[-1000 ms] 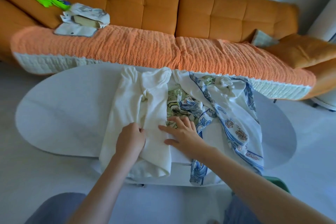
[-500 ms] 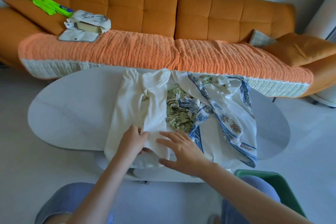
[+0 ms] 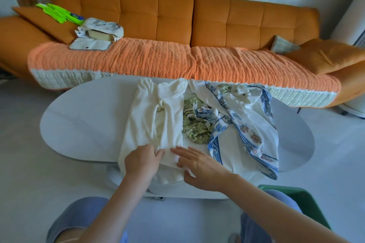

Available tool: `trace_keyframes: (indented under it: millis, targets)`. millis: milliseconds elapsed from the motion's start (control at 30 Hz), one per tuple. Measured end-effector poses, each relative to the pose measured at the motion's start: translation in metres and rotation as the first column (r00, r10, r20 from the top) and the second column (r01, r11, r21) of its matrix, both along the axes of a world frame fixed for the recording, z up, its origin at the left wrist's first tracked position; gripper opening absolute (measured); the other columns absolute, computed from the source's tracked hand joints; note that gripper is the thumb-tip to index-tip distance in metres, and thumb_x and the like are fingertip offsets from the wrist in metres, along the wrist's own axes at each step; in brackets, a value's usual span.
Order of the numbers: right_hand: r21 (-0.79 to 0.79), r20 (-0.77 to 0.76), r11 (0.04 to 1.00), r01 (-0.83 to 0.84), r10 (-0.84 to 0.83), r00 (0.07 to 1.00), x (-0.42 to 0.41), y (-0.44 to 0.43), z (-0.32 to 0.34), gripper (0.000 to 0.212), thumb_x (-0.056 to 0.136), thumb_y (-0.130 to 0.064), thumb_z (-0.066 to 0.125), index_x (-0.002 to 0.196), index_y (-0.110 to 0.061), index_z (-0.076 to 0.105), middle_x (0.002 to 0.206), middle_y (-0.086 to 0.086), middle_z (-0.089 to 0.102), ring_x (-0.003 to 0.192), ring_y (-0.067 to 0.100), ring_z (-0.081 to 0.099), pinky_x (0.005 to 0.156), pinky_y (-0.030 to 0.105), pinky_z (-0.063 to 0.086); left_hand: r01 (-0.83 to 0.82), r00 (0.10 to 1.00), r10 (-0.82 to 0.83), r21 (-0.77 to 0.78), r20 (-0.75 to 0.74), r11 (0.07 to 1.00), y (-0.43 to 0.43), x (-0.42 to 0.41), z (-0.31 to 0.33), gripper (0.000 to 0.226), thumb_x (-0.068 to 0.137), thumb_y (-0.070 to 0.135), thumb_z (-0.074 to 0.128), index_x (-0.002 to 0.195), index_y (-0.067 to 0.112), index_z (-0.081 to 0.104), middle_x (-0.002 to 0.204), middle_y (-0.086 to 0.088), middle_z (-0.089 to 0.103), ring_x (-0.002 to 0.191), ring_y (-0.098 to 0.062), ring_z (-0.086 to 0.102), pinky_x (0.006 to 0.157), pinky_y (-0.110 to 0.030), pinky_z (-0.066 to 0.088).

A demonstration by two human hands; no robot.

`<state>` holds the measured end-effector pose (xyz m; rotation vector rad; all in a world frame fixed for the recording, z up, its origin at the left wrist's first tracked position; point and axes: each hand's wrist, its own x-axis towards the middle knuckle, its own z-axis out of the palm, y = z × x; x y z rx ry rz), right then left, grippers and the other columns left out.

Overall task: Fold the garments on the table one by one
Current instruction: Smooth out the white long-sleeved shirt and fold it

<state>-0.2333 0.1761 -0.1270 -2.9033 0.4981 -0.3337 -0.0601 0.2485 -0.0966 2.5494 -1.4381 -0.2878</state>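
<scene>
- The cream top (image 3: 152, 122) lies lengthwise on the left-middle of the oval table (image 3: 79, 124). Its near end hangs over the near edge, right in front of the person.
- Left hand (image 3: 142, 161) rests on the near part of the top with fairly straight fingers, no pinch showing. Right hand (image 3: 199, 165) is spread flat just beside it, on the hem.
- Biggest risk, probably: that overhanging end. If the hands lift off or tug toward the near side, the weight could slide the whole top off the table.
- There's a bunched twist in the middle of the top. Folding over it without smoothing it first would likely lock in a lump and leave a crooked fold.
- The top's right edge touches the green print piece (image 3: 195, 124), and the blue-and-white floral garment (image 3: 246, 122) lies just past that. A wide sweep could drag those along or tangle them.
- The floral one droops over the near edge too, so a bump could pull it down.
- Writing: nothing readable. The pale pouch (image 3: 98, 31) on the far-left of the sofa (image 3: 217, 17) has greyish print, and the neon green thing (image 3: 59, 13) has a blue patch. Both are too blurry to make out.
</scene>
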Motion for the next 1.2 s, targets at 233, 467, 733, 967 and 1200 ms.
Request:
trace_keyframes:
  millis: [233, 467, 733, 967, 1200]
  targets:
    - [0.045, -0.194, 0.999, -0.021, 0.029, 0.981, -0.001, -0.002, 0.010, 0.093, 0.075, -0.067, 0.059, 0.147, -0.027, 0.017, 0.158, -0.011, 0.006, 0.145, 0.005, 0.001, 0.117, 0.030, -0.007, 0.028, 0.998, -0.042, -0.305, -0.041, 0.952, 0.019, 0.033, -0.007, 0.022, 0.095, 0.024, 0.043, 0.088, 0.017, 0.063, 0.089, 0.003, 0.062, 0.080, -0.021, 0.059, 0.063, -0.032, 0.040]
    - [-0.104, -0.165, 0.994, -0.032, 0.014, 0.986, 0.004, -0.010, -0.021, 0.110, 0.076, -0.028, 0.074, 0.150, -0.017, -0.007, 0.159, -0.005, -0.007, 0.145, 0.011, -0.010, 0.119, 0.038, 0.004, 0.584, 0.807, -0.492, -0.326, 0.325, 0.743, 0.053, 0.079, -0.043, 0.091, 0.041, -0.022, 0.059, 0.122, 0.017, 0.056, 0.123, 0.001, 0.054, 0.113, -0.015, 0.045, 0.096, -0.021, 0.029]
    - [-0.092, 0.047, 0.992, -0.091, 0.095, 0.994, 0.017, -0.021, -0.029, 0.077, 0.077, 0.003, 0.058, 0.145, -0.023, 0.034, 0.152, 0.001, 0.032, 0.141, 0.019, 0.028, 0.114, 0.042, 0.028, 0.668, 0.734, -0.606, -0.165, 0.306, 0.725, 0.047, 0.098, -0.051, 0.103, 0.041, -0.014, 0.074, 0.133, 0.023, 0.046, 0.127, 0.006, 0.045, 0.113, -0.011, 0.043, 0.097, -0.021, 0.028]
    - [-0.116, 0.036, 0.989, -0.090, 0.095, 0.995, 0.018, -0.021, -0.026, 0.062, 0.084, -0.005, 0.040, 0.143, -0.023, 0.039, 0.148, -0.001, 0.040, 0.137, 0.017, 0.036, 0.113, 0.041, 0.030, 0.704, 0.709, -0.654, -0.213, 0.264, 0.677, 0.043, 0.106, -0.049, 0.091, 0.049, -0.018, 0.071, 0.127, 0.026, 0.052, 0.124, 0.007, 0.052, 0.112, -0.008, 0.046, 0.095, -0.020, 0.033]
    - [-0.029, 0.073, 0.990, -0.140, 0.142, 0.987, 0.010, -0.026, -0.013, 0.056, 0.087, -0.005, 0.037, 0.140, -0.021, 0.045, 0.151, -0.001, 0.033, 0.143, 0.019, 0.021, 0.118, 0.037, 0.018, 0.561, 0.789, -0.613, -0.453, 0.038, 0.693, 0.055, 0.102, -0.038, 0.052, 0.077, 0.021, 0.044, 0.125, 0.037, 0.056, 0.126, 0.022, 0.055, 0.117, 0.002, 0.048, 0.106, -0.008, 0.020]
